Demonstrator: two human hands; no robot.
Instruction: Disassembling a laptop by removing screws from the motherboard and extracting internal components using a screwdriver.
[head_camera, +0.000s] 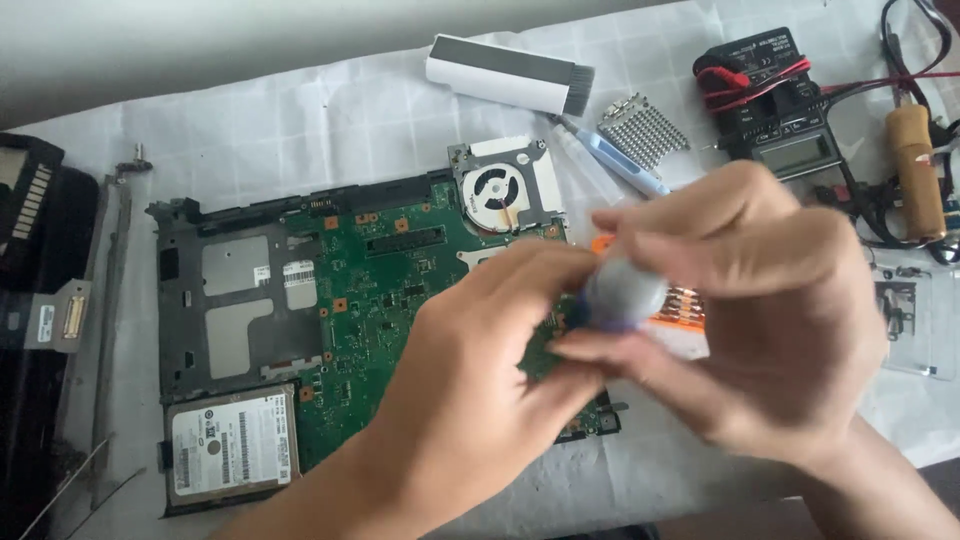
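Fingers (640, 240) of the right hand (770, 320) curl closed around a small grey cylindrical object (622, 295), blurred; thumb and fingertips of the left hand (480, 390) pinch its dark blue left end. The object thus lies between both sets of fingers, held above the right edge of the green circuit board (390, 310). Its long axis appears to run roughly left to right, blue end toward the left hand; its exact tilt cannot be told. Behind the hands: a round cooling fan (497, 188), a syringe (610, 160), a finned metal heatsink (643, 130), a white brush (510, 75) and a multimeter (780, 110). A hard drive (232, 445) sits at the board's lower left on the cloth-covered tabletop (300, 130).
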